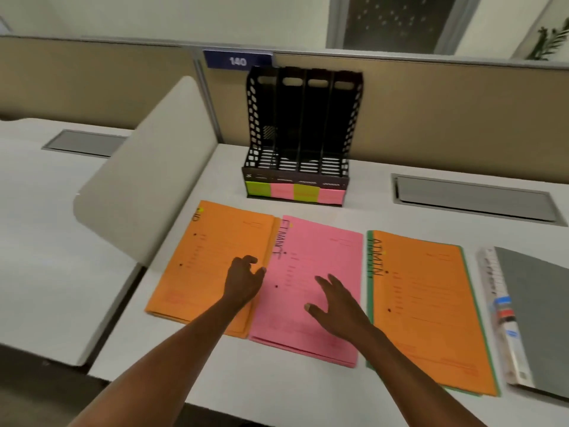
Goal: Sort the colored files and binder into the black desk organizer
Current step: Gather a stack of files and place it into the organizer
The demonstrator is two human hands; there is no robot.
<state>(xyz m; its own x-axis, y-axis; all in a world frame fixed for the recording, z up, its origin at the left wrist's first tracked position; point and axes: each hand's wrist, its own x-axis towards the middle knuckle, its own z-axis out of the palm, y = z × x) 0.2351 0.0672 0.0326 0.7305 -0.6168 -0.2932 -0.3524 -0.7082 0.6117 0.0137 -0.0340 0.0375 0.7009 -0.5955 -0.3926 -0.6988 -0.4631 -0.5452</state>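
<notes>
Three files lie side by side on the white desk point(277, 389): an orange file point(206, 257) at the left, a pink file point(320, 251) in the middle overlapping its right edge, and an orange file over a green one point(428, 303) marked ADMIN at the right. A grey binder point(535, 315) lies at the far right. The black desk organizer point(295, 134) stands upright behind them, its slots holding nothing, with green and pink sticky labels on its front. My left hand point(243, 278) hovers over the left orange file's right edge, fingers curled and apart. My right hand point(335, 300) is spread over the pink file.
A beige partition wall point(431, 118) runs behind the organizer, with a blue tag reading 140. A curved white divider point(147, 167) rises at the desk's left. A grey cable hatch point(474, 198) sits in the desk at the back right. The desk's front edge is near my arms.
</notes>
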